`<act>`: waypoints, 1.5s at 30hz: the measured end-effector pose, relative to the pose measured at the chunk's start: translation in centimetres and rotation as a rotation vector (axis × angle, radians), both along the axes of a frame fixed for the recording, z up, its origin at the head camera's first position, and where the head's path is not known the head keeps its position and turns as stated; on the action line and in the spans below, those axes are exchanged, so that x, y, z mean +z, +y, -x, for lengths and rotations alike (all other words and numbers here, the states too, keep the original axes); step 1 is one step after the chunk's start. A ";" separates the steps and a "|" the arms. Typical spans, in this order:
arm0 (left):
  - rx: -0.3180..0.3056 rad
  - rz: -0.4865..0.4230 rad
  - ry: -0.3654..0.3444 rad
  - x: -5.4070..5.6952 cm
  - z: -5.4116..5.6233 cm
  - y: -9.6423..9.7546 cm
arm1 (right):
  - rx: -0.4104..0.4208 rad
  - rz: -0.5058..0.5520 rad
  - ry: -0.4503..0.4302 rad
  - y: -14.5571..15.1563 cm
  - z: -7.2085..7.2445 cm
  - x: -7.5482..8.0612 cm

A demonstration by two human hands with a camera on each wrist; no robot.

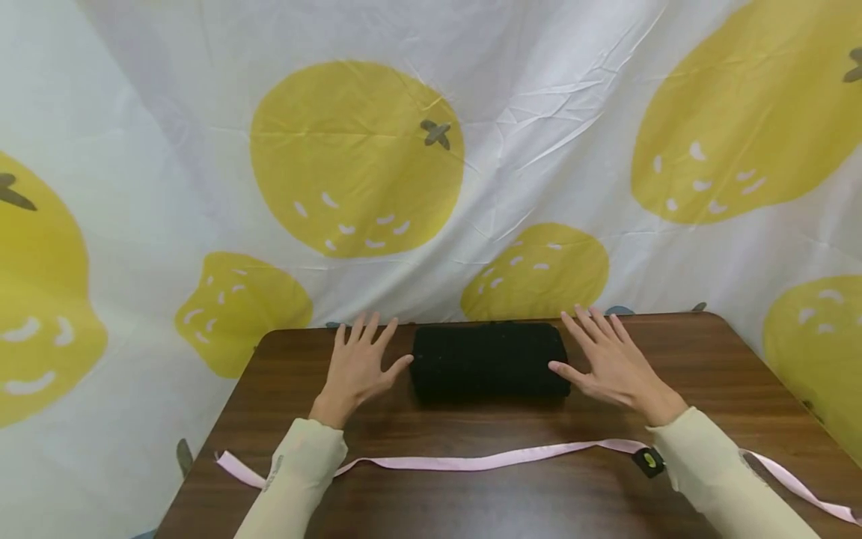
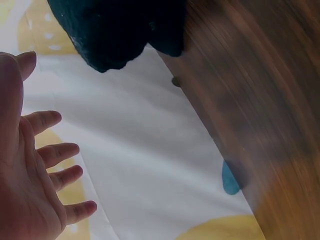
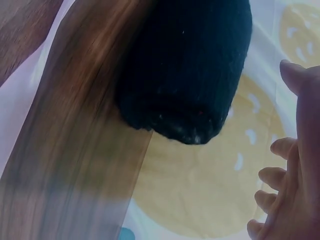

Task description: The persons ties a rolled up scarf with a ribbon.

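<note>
Hands point(image 1: 355, 367) spread at both ends of a black roll point(image 1: 490, 361)

Left hand point(image 1: 353, 370): back toward the head camera, fingers straight and fanned, thumb stretched toward the roll's left end. Right hand point(image 1: 613, 370): same shape, spread wide, its thumb overlapping the roll's right end in the head view. Wrist views both show a gap between thumb and roll; hands just beside it, apart.

Roll: lies lengthwise across the brown wooden table point(image 1: 491, 427), between the hands, close to the far edge. End rounded and uneven in the right wrist view.

Pale sleeves point(image 1: 306, 453) reach both wrists; small dark marking on the left one, unreadable.

Nearer the person: pink ribbon point(image 1: 465, 463) strung out across the table, passing behind both sleeves as seen from the head. Small black square point(image 1: 649, 462) with a yellow-green spot beside the right sleeve, at the ribbon; nature unclear.

Beyond the table: white cloth point(image 1: 539, 165), creased, printed with yellow fruit point(image 1: 357, 161).
</note>
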State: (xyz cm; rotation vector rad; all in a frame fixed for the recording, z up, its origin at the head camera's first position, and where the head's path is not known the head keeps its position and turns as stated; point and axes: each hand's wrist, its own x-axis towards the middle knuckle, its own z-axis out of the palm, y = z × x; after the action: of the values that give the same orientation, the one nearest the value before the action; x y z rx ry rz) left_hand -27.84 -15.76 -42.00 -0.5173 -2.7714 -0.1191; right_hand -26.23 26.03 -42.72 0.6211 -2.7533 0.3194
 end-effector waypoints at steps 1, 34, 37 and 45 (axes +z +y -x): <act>-0.006 0.002 0.003 0.0 0.0 0.2 | 0.004 -0.002 0.003 -0.1 0.0 0.0; -0.080 0.058 -0.040 -0.1 0.5 5.3 | 0.090 -0.084 -0.027 -3.4 0.7 -1.1; -0.091 0.059 -0.050 -0.4 0.6 5.6 | 0.101 -0.083 -0.022 -3.7 0.7 -1.3; -0.112 0.067 -0.095 -0.9 0.7 6.9 | 0.149 -0.102 0.022 -4.8 0.9 -1.8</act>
State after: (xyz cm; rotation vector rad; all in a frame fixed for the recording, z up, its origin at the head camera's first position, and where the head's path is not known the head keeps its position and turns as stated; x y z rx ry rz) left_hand -28.58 -8.83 -42.93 -0.7023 -2.8459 -0.0778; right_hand -27.17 21.20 -44.56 0.8530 -2.7213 0.2042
